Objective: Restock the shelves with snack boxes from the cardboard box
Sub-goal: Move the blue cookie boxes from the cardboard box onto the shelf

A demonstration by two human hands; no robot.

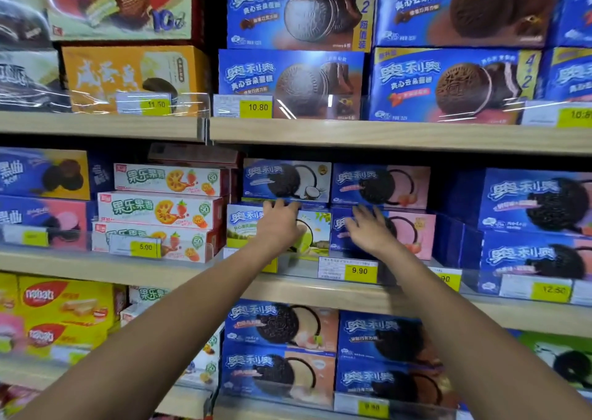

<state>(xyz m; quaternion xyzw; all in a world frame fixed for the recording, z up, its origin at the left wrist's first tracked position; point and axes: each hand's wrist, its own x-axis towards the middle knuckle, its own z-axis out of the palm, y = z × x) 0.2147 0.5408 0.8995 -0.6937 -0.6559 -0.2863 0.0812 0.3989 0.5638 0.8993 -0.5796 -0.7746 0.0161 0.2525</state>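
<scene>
Both of my arms reach up to the middle shelf [320,291]. My left hand [280,224] lies flat on the front of a blue-and-green cookie box [315,232], its fingertips at the box's top edge. My right hand [368,230] rests with fingers spread on the blue-and-pink cookie box [413,235] beside it. Above these stand a blue coconut box [286,179] and a second pink box [381,184]. Neither hand wraps around a box. The cardboard box is out of sight.
Wooden shelves filled with snack boxes cover the whole view. Red-and-white fruit biscuit boxes [160,210] are stacked left of my hands, larger blue boxes [535,227] on the right. Yellow price tags [359,270] sit behind a transparent rail along the shelf fronts.
</scene>
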